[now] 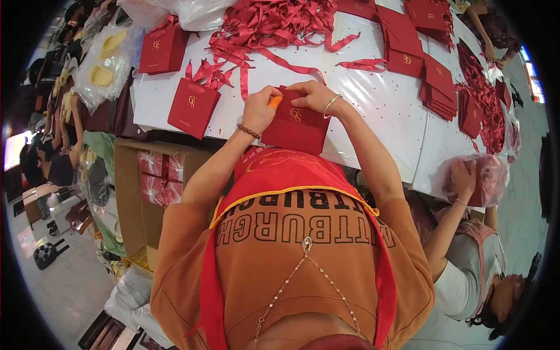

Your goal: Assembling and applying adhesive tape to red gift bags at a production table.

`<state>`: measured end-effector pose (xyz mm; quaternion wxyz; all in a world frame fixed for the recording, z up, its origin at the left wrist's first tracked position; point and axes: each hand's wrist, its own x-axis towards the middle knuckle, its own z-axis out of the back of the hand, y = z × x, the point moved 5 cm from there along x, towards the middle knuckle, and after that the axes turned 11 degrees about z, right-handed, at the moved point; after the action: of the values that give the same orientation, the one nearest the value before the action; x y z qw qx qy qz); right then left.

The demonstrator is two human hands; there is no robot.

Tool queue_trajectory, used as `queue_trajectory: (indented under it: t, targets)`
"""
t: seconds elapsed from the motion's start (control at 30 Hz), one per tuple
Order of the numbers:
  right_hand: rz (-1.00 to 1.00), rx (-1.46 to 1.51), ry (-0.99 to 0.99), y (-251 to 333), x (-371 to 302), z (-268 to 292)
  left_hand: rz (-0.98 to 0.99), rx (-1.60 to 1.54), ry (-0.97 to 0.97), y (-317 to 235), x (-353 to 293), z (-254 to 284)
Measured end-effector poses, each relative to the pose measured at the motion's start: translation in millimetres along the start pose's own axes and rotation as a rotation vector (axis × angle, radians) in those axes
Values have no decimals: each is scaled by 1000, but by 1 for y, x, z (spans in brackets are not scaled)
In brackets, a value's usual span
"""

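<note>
Pinching a red bag (296,129) with left fingers (270,92) and right fingers (301,87).
You seem midway: ribboned bags (191,111) at left, loose ribbons (277,26) far.

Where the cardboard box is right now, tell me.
In the head view, the open cardboard box is at left, beside the left forearm and the near edge of the white table.

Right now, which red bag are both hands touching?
The red bag nearest the apron: left hand and right hand touch its top; they touch no others.
</note>
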<state>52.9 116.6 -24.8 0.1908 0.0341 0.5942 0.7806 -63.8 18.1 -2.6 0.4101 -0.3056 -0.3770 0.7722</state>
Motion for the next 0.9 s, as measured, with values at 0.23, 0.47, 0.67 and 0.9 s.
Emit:
queue_trajectory:
  t: [0.23, 0.47, 0.67, 0.9]
  targets:
    - [47, -103, -20, 0, -1, -1, 47, 3, 62, -6, 1, 1]
    - [64, -256, -49, 3, 2, -2, -81, 257, 108, -12, 15, 3]
    - [24, -329, -69, -14, 1, -10, -281, 610, 148, -31, 6, -19]
    - [56, -325, -47, -9, -6, -12, -269, 650, 183, -38, 6, -19]
